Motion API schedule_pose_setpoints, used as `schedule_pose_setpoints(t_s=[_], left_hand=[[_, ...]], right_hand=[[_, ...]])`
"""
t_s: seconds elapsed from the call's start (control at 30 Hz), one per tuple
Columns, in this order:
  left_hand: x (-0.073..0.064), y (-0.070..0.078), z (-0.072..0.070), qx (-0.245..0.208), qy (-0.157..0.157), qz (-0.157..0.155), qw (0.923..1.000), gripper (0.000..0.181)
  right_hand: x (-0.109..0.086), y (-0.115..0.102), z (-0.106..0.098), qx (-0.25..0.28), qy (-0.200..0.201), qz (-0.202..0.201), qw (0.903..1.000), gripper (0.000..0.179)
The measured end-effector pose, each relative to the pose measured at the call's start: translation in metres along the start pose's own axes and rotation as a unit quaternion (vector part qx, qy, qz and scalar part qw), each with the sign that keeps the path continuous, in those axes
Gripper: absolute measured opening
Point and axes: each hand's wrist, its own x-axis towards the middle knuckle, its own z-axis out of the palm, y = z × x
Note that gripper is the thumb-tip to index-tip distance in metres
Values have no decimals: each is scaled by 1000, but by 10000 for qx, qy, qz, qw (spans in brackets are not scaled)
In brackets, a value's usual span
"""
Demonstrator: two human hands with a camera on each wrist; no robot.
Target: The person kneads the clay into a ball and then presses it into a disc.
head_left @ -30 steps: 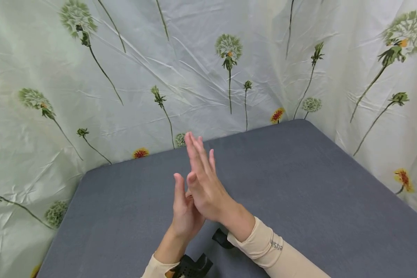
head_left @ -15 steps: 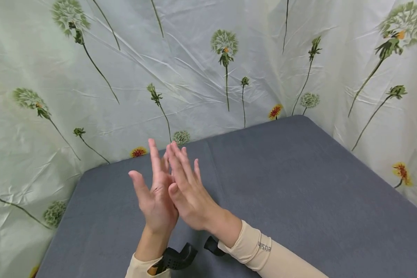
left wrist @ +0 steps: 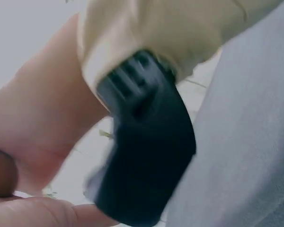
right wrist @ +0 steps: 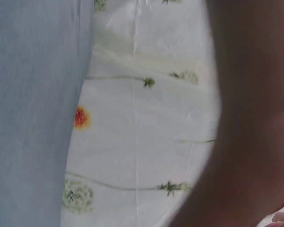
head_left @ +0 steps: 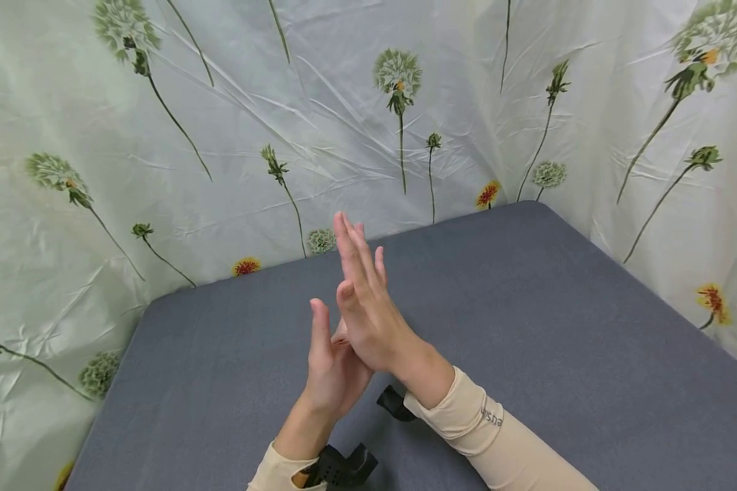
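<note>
Both bare hands meet above the grey table in the head view, holding no object. My left hand [head_left: 331, 378] has its palm against the right one, thumb pointing up; its other fingers are mostly hidden behind the right hand. Over it leans my right hand [head_left: 374, 327], fingers straight and pointing up, reaching beyond the left thumb tip. Each wrist carries a black camera mount, one by the left cuff [head_left: 344, 467] and one by the right cuff [head_left: 395, 404]. In the left wrist view, a beige sleeve [left wrist: 146, 28] and a black mount [left wrist: 146, 142] fill the middle.
A table with a dark grey cover [head_left: 528, 327] spreads beneath the hands. Behind it and along its sides hangs a white curtain [head_left: 344, 102] printed with dandelions and red-yellow flowers. The cover's edge also shows in the right wrist view, beside the printed curtain [right wrist: 132, 142].
Half a second ago the hands were farther left, with the left fingers showing beside the right ones. Since then both shifted right, and the right hand slid up along the left palm.
</note>
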Motion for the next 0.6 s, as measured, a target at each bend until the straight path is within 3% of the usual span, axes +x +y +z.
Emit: schedule_pose_setpoints(t_s=[0.07, 0.2, 0.43, 0.5, 0.6], left_hand=[[1, 4, 2, -185, 27, 37, 9998, 88], [1, 17, 2, -358, 612, 536, 9960, 84], [-5, 32, -17, -61, 1502, 1713, 9737, 85], [-4, 32, -21, 147, 1649, 1789, 9698, 85], [-3, 27, -24, 325, 1762, 1566, 9713, 85]], right_hand=[[1, 5, -1, 91, 98, 129, 9998, 96], [0, 14, 6, 233, 107, 385, 9989, 95], [-14, 6, 36, 203, -521, 405, 9976, 91], [-18, 0, 43, 162, -707, 281, 9970, 89], [-22, -8, 48, 125, -826, 129, 9964, 87]])
